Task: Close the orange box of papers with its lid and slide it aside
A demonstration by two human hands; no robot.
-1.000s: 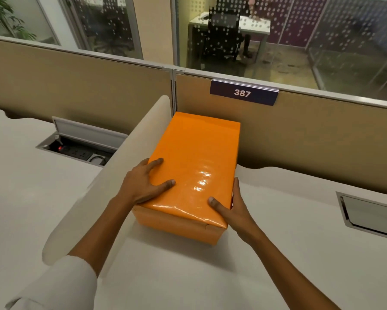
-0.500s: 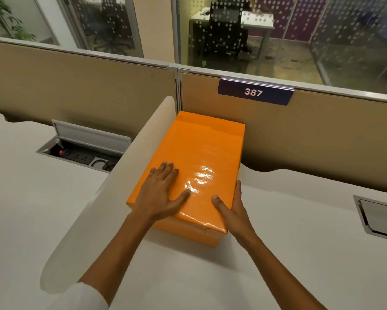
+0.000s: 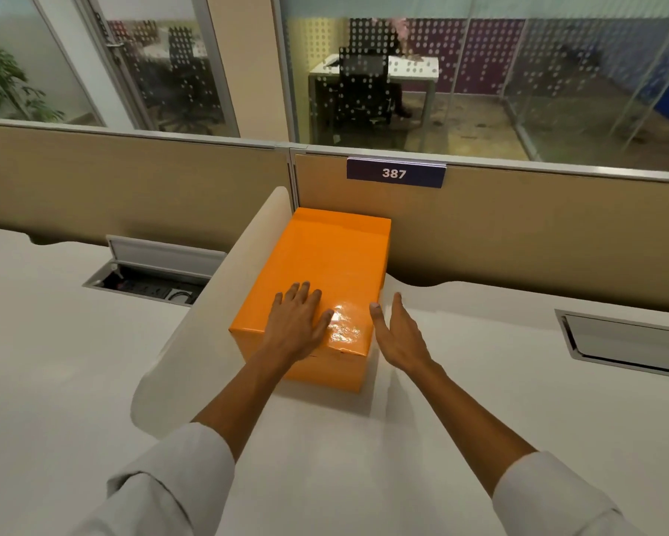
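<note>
White and bare around the box, the office surface (image 3: 460,381) runs up to a tan partition (image 3: 518,241) that carries a dark plate reading 387 (image 3: 394,173), with glass-walled rooms, a black chair and a desk beyond it. The orange box (image 3: 317,288) stands at the far middle of the surface, its far end close against the partition and its left side just beside a pale curved divider (image 3: 217,303) that splits this surface from the one on the left, where an open cable tray (image 3: 147,284) shows sockets. Its lid (image 3: 325,261) is on — the glossy top sits flush, with no gap or paper showing, so the closing part looks done. The left hand (image 3: 296,323) lies flat on the near part of the lid, fingers spread and pressing down, gripping nothing. The right hand (image 3: 400,334) stands edge-on just beside the box's near right side, fingers straight and open, the thumb tip at or very near the lid's right edge; whether the palm touches the side wall cannot be told. It holds nothing either. What is left, judging by the task, is the slide — and the box already appears tucked into the corner formed by divider and partition, so that may be nearly finished or done too. A closed hatch (image 3: 626,342) lies set into the surface well apart on the right.
</note>
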